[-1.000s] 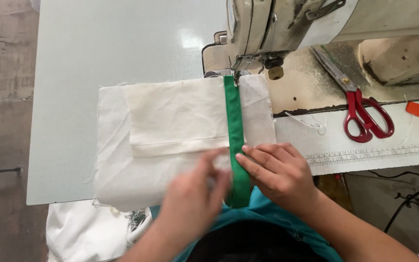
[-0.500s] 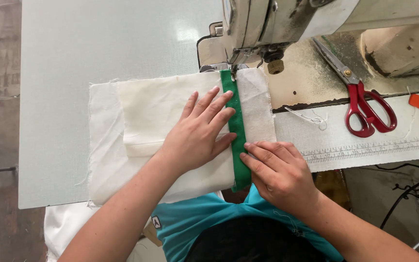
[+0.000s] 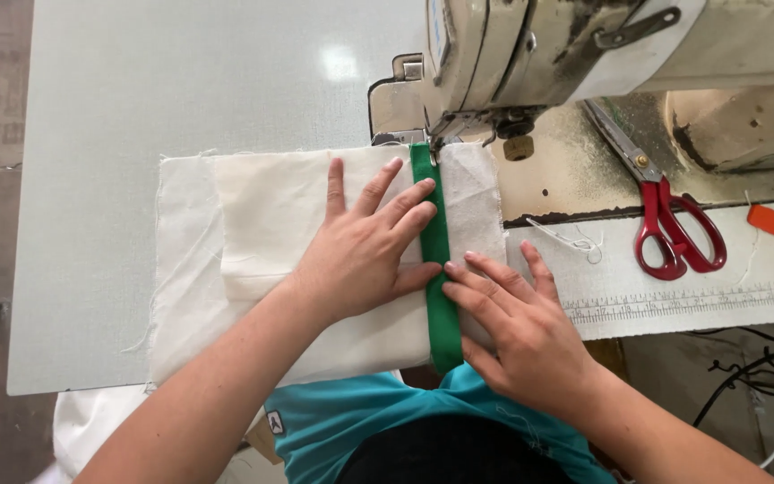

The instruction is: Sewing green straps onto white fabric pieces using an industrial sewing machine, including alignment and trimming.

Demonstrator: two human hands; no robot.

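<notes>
A cream cloth (image 3: 226, 260) lies flat on the pale sewing table (image 3: 136, 99), with a green strip (image 3: 434, 233) running along its right part and up under the sewing machine (image 3: 530, 63) foot. My left hand (image 3: 365, 246) lies flat on the cloth, fingers spread, fingertips touching the strip's left edge. My right hand (image 3: 517, 327) presses down on the cloth at the strip's right edge, fingertips on the green strip. Neither hand grips anything.
Red-handled scissors (image 3: 674, 224) lie on the machine bed to the right, beside a small orange object (image 3: 772, 220). A ruler strip (image 3: 700, 305) runs along the front edge. Loose thread (image 3: 571, 240) lies near it. Cables (image 3: 763, 385) hang at the lower right.
My left hand moved from the cloth's near edge up onto its middle and spread flat beside the green strip. The right hand stayed by the strip.
</notes>
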